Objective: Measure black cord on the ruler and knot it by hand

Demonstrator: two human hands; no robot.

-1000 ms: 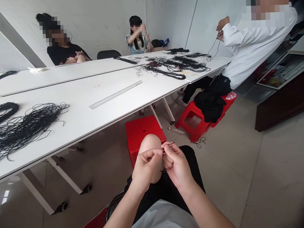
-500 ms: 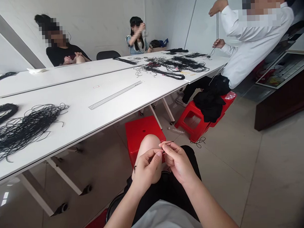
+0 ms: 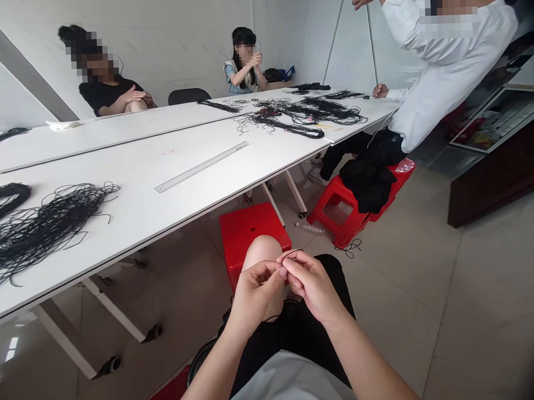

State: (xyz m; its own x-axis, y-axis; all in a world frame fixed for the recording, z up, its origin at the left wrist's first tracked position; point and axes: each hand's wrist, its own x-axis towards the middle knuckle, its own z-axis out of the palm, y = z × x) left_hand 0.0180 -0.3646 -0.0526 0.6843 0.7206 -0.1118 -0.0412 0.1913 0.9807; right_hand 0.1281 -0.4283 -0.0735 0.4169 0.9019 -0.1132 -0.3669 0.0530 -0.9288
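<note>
My left hand (image 3: 258,293) and my right hand (image 3: 311,283) meet over my bare knee (image 3: 260,253), their fingertips pinching a thin black cord (image 3: 287,259). A short arc of the cord rises above my right fingers, and a loose end hangs below my left hand. The rest of its length is hidden by my fingers. My lap shows black trousers (image 3: 332,297) and a pale grey top (image 3: 291,386).
A long white table (image 3: 139,193) on my left holds a tangled heap of black cord (image 3: 44,237) and a metal ruler (image 3: 202,166). More cord lies farther along. A co-worker in a white shirt (image 3: 446,71) stands beyond a red stool (image 3: 337,206); another red stool (image 3: 246,236) is just ahead of my knee.
My hands have drawn slightly closer, and the cord now arcs above my fingers. The co-worker's upper hand has risen, pulling a long straight strand upward, while the lower hand has dropped to the table.
</note>
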